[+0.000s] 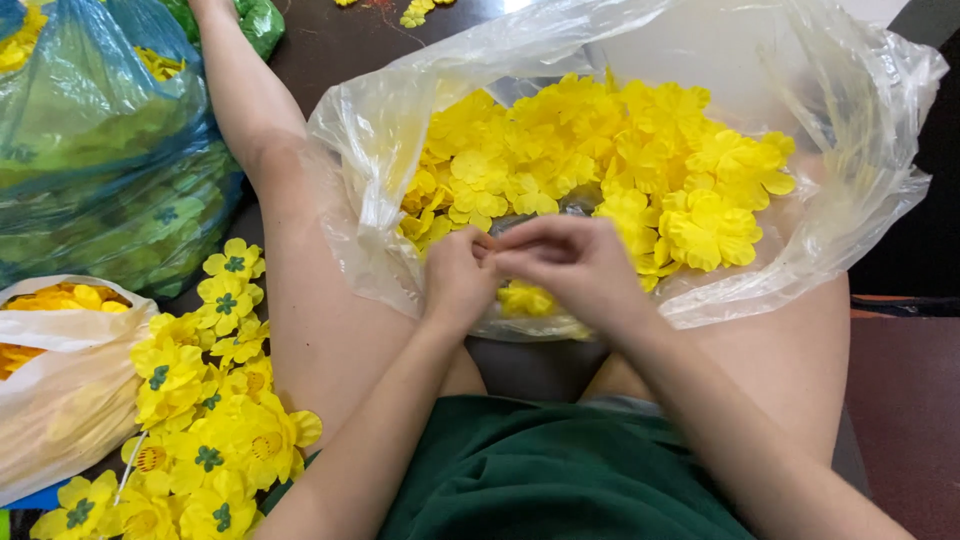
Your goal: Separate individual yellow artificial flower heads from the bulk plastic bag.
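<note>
Both hands meet low over the clear plastic bag (380,130) lying across the person's lap. The left hand (458,280) is curled tight, its fingertips pinched together against those of the right hand (575,265), which folds over from the other side. Whatever sits inside that shared grip is too small and too hidden to make out, so its long axis and the way it points cannot be told. Just under the knuckles a single yellow fabric flower (527,298) lies face up in the bag's mouth, touching neither palm that I can see. Beyond the hands, the heap of yellow petals (600,150) fills the bag, most facing upward. To the left, on the floor beside the thigh, lies a pile of finished flowers with green centres (205,400), between a white bag (60,400) and a blue bag (100,150).
</note>
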